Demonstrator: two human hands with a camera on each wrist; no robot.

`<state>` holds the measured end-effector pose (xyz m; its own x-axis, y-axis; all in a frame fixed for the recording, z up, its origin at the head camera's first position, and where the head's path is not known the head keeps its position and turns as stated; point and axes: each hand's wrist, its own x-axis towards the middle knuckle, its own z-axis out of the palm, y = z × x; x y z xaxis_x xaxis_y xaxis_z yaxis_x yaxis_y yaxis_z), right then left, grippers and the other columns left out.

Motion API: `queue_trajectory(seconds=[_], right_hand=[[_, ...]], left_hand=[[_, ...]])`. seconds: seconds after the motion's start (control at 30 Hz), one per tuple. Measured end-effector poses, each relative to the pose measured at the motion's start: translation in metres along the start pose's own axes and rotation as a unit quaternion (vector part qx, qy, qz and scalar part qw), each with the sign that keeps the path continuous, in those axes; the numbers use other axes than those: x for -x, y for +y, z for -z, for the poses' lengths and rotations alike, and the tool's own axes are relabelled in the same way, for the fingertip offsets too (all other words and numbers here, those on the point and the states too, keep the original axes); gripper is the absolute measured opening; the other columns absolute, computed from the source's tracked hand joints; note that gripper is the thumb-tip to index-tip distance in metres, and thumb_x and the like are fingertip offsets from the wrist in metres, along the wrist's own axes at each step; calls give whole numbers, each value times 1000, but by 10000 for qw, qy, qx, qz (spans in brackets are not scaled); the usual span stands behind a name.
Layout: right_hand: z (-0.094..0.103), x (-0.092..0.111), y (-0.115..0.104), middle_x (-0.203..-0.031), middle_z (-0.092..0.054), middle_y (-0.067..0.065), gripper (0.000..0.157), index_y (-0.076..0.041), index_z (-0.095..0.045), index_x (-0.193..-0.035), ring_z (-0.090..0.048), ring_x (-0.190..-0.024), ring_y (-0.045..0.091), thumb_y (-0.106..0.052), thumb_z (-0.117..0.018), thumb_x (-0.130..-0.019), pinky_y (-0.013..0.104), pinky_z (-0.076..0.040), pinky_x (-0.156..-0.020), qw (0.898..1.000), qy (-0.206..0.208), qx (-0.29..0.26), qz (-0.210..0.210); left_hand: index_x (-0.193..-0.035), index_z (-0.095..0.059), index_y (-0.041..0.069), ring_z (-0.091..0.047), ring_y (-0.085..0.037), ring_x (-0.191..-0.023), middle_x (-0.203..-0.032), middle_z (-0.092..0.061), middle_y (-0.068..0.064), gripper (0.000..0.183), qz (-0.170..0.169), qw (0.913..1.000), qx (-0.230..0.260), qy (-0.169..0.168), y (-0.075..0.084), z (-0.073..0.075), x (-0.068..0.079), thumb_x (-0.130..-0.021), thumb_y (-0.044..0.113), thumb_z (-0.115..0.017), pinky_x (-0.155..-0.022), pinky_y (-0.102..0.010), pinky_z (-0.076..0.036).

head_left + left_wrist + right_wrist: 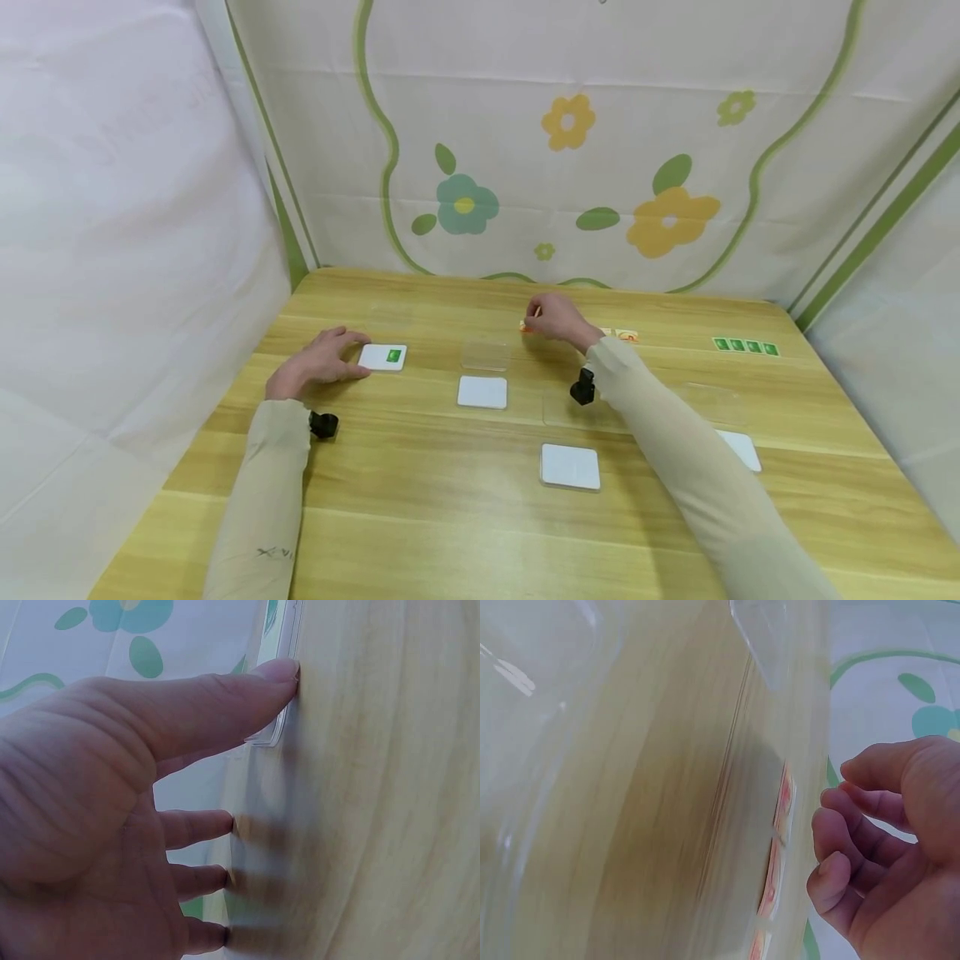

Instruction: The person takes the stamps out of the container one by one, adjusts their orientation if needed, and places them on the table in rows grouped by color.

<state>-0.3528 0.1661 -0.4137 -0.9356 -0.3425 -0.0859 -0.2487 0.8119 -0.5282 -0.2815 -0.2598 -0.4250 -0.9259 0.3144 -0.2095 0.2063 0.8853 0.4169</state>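
My left hand (318, 360) holds a white card in a clear case (372, 356) by its edges, thumb near side, index finger far side. A small green picture sticker (393, 356) lies on that card's right part. In the left wrist view the thumb (217, 712) presses the case's edge, and the other fingertips touch the table. My right hand (558, 318) is low over a row of red-orange picture stickers (627, 336), its left end beside the fingertips. The right wrist view shows its fingers loosely bent, with nothing visible between them, near the stickers (771, 881).
More white cards in clear cases (482, 392) (570, 467) (741, 451) lie across the wooden table (420, 517). Transparent covers (485, 356) lie behind them. A strip of green stickers (746, 346) is at the right. A flowered cloth (510, 158) hangs behind the table.
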Motion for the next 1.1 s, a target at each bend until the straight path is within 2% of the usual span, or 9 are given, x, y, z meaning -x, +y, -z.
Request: queue_trajectory(seconds=[0.27,0.5,0.63,0.83,1.1], right_hand=[[-6,3,-19,-84,-66,8,13,-5,-65,-95,-56,-57,12,-16,-59,-92,25,-50,-54,9998,69,-131,154],[-16,4,-27,-77,-64,7,12,-7,-63,-96,-54,-56,12,-17,-58,-93,23,-45,-51,9990,-50,-409,154],[-18,6,-29,-82,-64,7,12,-8,-62,-99,-56,-59,14,-18,-57,-94,24,-45,-52,9983,-94,-555,117],[-20,7,-39,-94,-68,15,14,-7,-63,-100,-61,-63,19,-19,-58,-95,25,-47,-53,9970,-104,-733,222],[-29,2,-48,-89,-66,8,12,-7,-64,-96,-59,-69,15,-17,-60,-92,23,-47,-59,9969,50,-627,466]], left_hand=[[-143,-47,11,-20,-54,-140,-154,-22,-35,63,-86,9999,43,27,-1,0,0,-90,37,-70,-107,-75,-21],[-143,-46,11,-16,-55,-141,-155,-19,-36,64,-48,10000,44,26,1,0,2,-90,37,-70,-107,-76,-18],[-143,-46,10,-18,-56,-140,-154,-19,-37,65,-58,10000,-16,58,2,-1,2,-89,37,-70,-105,-76,-19],[-144,-45,12,-17,-56,-141,-155,-18,-36,65,-1,10000,-30,11,3,-1,3,-90,38,-70,-106,-76,-19],[-145,-45,13,-16,-56,-142,-155,-18,-36,65,44,10000,-50,4,3,-1,4,-90,39,-69,-108,-75,-18]])
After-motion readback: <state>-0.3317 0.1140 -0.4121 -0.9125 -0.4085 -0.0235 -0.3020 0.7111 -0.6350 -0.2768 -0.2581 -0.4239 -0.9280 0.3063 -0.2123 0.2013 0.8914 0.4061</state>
